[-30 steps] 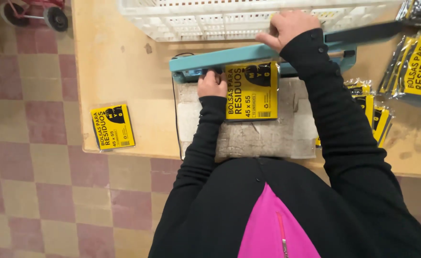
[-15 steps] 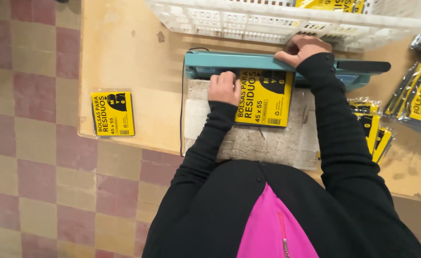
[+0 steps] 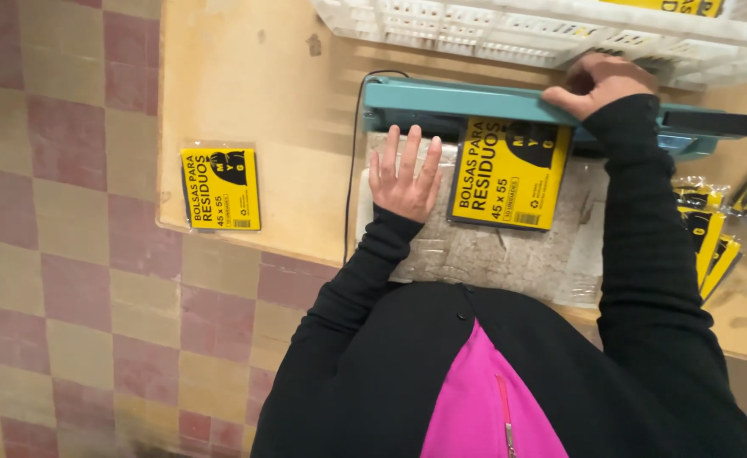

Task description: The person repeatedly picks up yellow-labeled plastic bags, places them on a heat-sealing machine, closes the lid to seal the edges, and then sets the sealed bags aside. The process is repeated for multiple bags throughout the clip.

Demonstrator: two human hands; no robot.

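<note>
Glossy plastic packet [image 3: 509, 174]; teal sealer [image 3: 475, 103], seemingly painted metal; matt wooden table [image 3: 255, 93].

Down below, a checkered floor [image 3: 60, 280] of worn tiles, dull red and yellowish squares alternating, scuffed and darker toward the near left corner. Over it stands a pale wooden table [image 3: 246, 93], its top stained and scratched, with a dark mark near the far edge. Its left edge runs straight along the tiles, its near edge cutting across the middle of the view. At the far side a white plastic lattice crate [image 3: 475, 30] sits on the tabletop. Light is warm, even, indoor.
</note>
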